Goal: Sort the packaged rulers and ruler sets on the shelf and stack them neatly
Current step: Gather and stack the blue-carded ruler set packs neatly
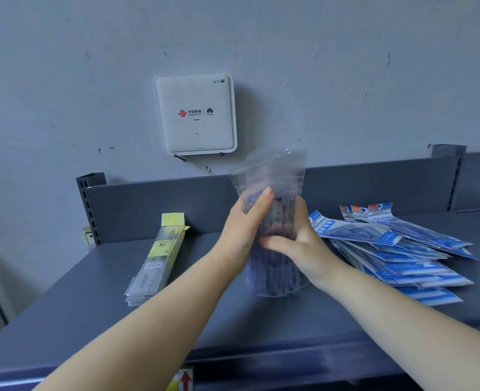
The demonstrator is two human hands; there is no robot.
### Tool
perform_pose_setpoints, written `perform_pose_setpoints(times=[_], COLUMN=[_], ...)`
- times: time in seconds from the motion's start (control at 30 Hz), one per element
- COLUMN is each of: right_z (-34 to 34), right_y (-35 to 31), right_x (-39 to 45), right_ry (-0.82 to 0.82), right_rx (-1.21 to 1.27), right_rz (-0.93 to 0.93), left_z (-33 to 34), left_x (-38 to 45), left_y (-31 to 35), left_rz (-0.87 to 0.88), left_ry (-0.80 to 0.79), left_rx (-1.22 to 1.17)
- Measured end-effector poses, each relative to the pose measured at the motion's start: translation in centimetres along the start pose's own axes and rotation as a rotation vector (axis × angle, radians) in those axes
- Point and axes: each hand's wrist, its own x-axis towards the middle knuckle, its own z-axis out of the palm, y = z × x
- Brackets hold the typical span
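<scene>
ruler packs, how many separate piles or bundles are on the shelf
3. A neat yellow-labelled stack lies at the left. A purple bundle stands upright in the middle, gripped by both hands. A loose fan of blue packs lies at the right. Counts within each pile are hidden.

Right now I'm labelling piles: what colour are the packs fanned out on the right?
Blue and white packs, clearest in the head view.
</scene>
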Motion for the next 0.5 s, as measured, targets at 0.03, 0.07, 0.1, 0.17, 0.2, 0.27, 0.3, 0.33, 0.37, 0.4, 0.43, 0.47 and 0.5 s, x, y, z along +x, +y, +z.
perform_pose_setpoints(times=[0.03,0.07,0.1,0.17,0.2,0.27,0.3,0.33,0.37,0.4,0.43,0.47,0.5], right_z=[-0.2,-0.4,-0.4,-0.2,-0.1,-0.3,-0.4,-0.5,-0.6,-0.6,-0.6,-0.6,-0.7], right_y=[0.3,0.7,1.2,1.8,2.0,1.8,1.5,1.1,0.8,0.5,0.1,-0.3,-0.9], right_x=[-0.2,-0.3,-0.4,-0.5,-0.4,-0.2,-0.2,-0.3,-0.3,-0.2,-0.1,0.1,0.3], right_ry=[0.012,0.005,-0.011,-0.055,-0.066,-0.054,-0.035,-0.020,-0.014,-0.026,-0.046,-0.069,-0.088], right_rx=[-0.014,-0.054,-0.126,-0.280,-0.323,-0.383,-0.401,-0.420,-0.451,-0.493,-0.541,-0.596,-0.656], right_rz=[0.020,0.056,0.102,0.171,0.186,0.189,0.189,0.182,0.167,0.154,0.144,0.142,0.146], left_z=[-0.3,-0.6,-0.7,-0.4,-0.1,-0.2,-0.2,-0.3,-0.2,-0.3,-0.3,-0.5,-0.9], left_x=[0.1,0.1,-0.2,-0.7,-0.9,-0.9,-0.9,-1.0,-1.1,-1.2,-1.3,-1.3,-1.2], left_y=[0.0,-0.1,-0.2,-0.6,-0.6,-0.8,-0.7,-0.6,-0.7,-0.8,-0.9,-1.0,-1.0], left_rz=[0.000,0.000,-0.007,-0.047,-0.071,-0.097,-0.112,-0.128,-0.138,-0.143,-0.145,-0.147,-0.143], left_ry=[-0.001,-0.005,-0.029,-0.073,-0.054,0.000,0.007,0.000,-0.018,-0.027,-0.037,-0.052,-0.072], left_rx=[0.014,0.034,0.051,0.040,0.008,-0.108,-0.178,-0.248,-0.304,-0.331,-0.333,-0.313,-0.269])
